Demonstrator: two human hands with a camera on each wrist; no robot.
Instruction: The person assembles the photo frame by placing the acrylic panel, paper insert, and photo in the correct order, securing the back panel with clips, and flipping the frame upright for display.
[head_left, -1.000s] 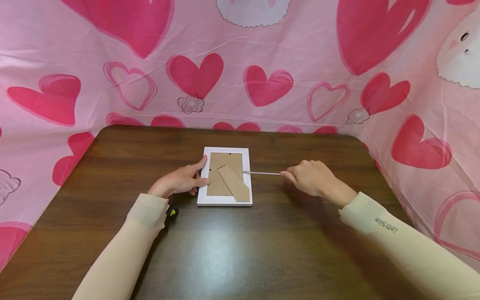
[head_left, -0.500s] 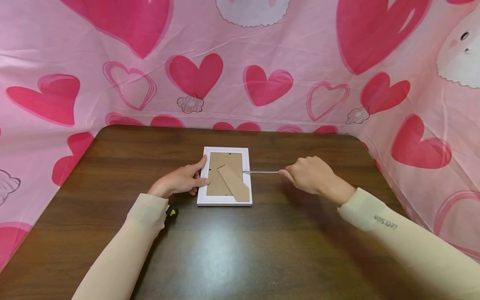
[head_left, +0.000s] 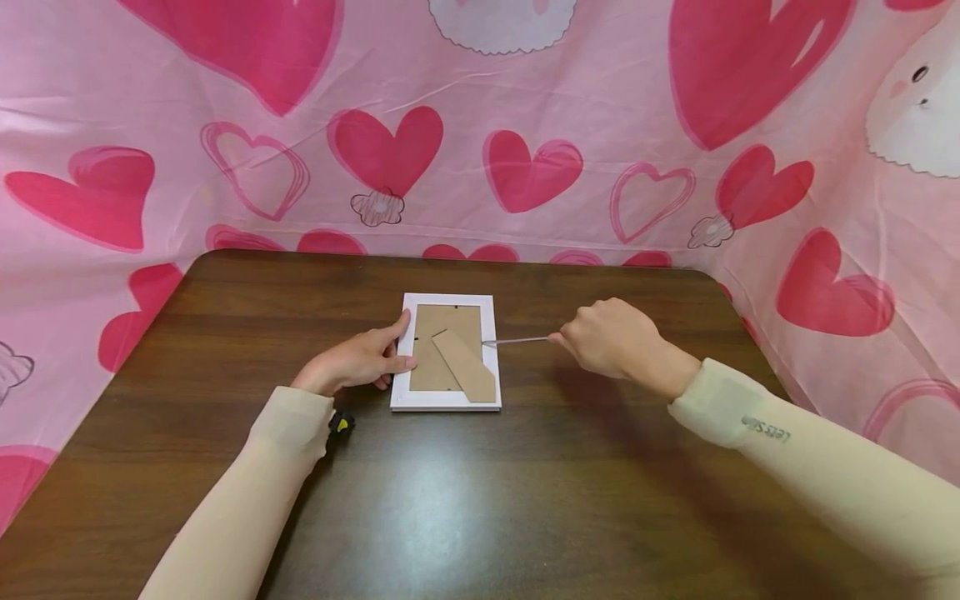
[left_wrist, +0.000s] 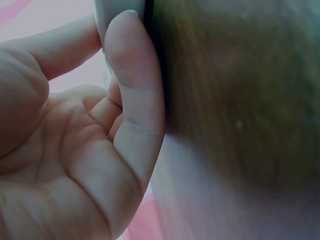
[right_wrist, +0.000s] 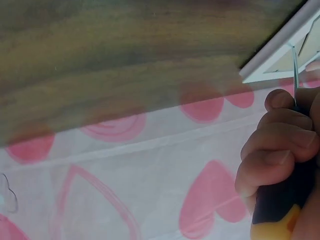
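Observation:
A white picture frame [head_left: 446, 400] lies face down on the table, its brown backing board [head_left: 435, 375] and slanted easel leg [head_left: 467, 367] upward. My left hand [head_left: 358, 357] grips the frame's left border, with the thumb on top and fingers at the outer side; the left wrist view shows fingers [left_wrist: 135, 90] against the edge. To the right, my right hand [head_left: 615, 342] holds a screwdriver by its black and yellow handle [right_wrist: 285, 200]. Its thin metal shaft [head_left: 521, 340] reaches left, the tip at the inner edge of the frame's right border, beside the backing. Small dark tabs [head_left: 455, 307] show along the backing's edges.
The dark brown wooden table [head_left: 450, 500] extends around the frame on all sides. A pink cloth with hearts [head_left: 525, 100] hangs behind and at both sides. A small black item with a yellow mark [head_left: 342, 423] is by my left wrist.
My right hand has risen and shifted slightly left, tilting the screwdriver's handle end upward while the tip stays at the frame's right border. My left hand and the frame keep their places.

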